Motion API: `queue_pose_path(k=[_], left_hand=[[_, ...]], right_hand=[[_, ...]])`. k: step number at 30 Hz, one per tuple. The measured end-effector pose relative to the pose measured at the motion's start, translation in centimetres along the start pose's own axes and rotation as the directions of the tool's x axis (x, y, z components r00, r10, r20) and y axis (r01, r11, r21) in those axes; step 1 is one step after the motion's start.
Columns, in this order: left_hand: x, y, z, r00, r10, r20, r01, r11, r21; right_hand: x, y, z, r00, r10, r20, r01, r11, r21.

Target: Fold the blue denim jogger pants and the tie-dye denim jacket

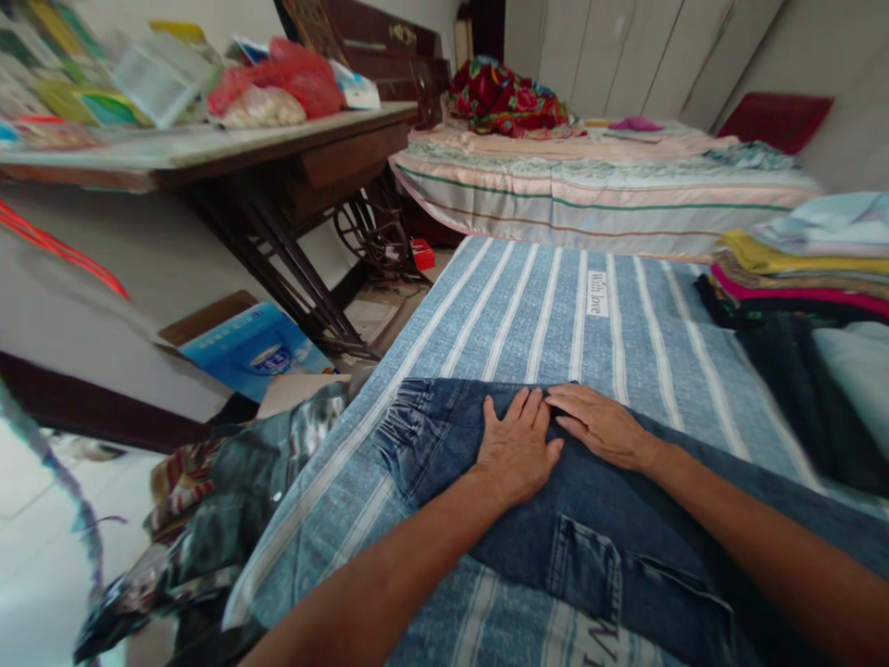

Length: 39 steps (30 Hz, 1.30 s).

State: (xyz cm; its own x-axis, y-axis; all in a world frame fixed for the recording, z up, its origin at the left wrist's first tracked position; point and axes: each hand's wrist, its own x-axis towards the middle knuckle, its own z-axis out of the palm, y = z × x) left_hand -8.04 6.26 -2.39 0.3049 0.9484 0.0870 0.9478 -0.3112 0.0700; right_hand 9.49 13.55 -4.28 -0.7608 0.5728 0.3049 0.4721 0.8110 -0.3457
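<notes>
- The left hand (pixel 518 451) lies palm down on a pair of blue jeans (pixel 625 519), fingers straight and close together, gripping nothing.
- The right hand (pixel 601 426) lies just beside it on the right, equally flat and empty. Its fingertips touch those of the left hand.
- Both palms rest on the far edge of the denim. Flat pressure like this looks suited to holding the cloth smooth against the mattress rather than lifting it.
- The jeans lie spread across the near part of the bed (pixel 556 306), on its blue striped sheet. The gathered elastic waistband (pixel 401 415) points left and a patch pocket (pixel 587 570) faces up.
- The firm, even bed gives a broad surface, which probably explains why the garment lies here and not on the floor.
- A stack of folded clothes (pixel 792 269) sits at the far right of the same bed, well apart from the hands.
- A loose heap of clothing (pixel 229 500) hangs off the near left edge, unfolded.
- Far left stands a cluttered bench (pixel 278 148) on a treadle frame, with a blue carton (pixel 254 352) beneath it.
- A second bed (pixel 590 195) lies beyond.
</notes>
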Motion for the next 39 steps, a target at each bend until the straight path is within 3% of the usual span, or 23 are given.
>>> queue_pose_path(k=[3,7,14,19,24,28,30,34,39], left_hand=[[0.0,-0.9,-0.2,1.0,0.022,-0.005,-0.022,1.0,0.018],[0.0,-2.1,-0.2,0.999,-0.038,-0.008,0.038,0.997,0.064],[0.1,-2.7,0.2,0.999,-0.035,0.017,0.033,0.992,0.123],[0.2,-2.7,-0.4,0.999,-0.041,0.033,0.036,0.989,0.145],[1.3,-1.9,-1.5,0.999,0.04,-0.032,-0.035,0.99,0.134],[3.5,-0.7,-1.1,0.964,0.266,0.005,-0.266,0.963,0.032],[4.6,-0.3,-0.6,0.948,0.317,0.024,-0.317,0.949,0.0],[5.7,-0.3,0.2,0.952,0.293,0.082,-0.293,0.956,-0.017],[6.1,-0.8,0.3,0.955,0.265,0.133,-0.264,0.964,-0.025]], right_hand=[[-0.2,0.3,0.0,0.999,-0.038,0.014,0.039,0.998,-0.043],[0.0,-0.2,-0.1,0.996,-0.078,0.038,0.082,0.989,-0.123],[0.7,-0.5,-0.5,0.992,-0.121,0.031,0.124,0.98,-0.154],[-0.3,-1.1,-1.2,0.988,-0.142,-0.063,0.132,0.981,-0.144],[-3.1,-2.0,-2.9,0.986,-0.066,-0.155,0.042,0.986,-0.158],[-4.6,-2.0,-3.3,0.996,0.004,-0.093,-0.021,0.984,-0.176],[-4.9,-1.7,-2.9,0.997,0.059,-0.046,-0.066,0.982,-0.178],[-5.1,-1.3,-2.2,0.982,0.183,0.037,-0.174,0.97,-0.168],[-4.9,-1.4,-2.4,0.957,0.249,0.147,-0.23,0.964,-0.135]])
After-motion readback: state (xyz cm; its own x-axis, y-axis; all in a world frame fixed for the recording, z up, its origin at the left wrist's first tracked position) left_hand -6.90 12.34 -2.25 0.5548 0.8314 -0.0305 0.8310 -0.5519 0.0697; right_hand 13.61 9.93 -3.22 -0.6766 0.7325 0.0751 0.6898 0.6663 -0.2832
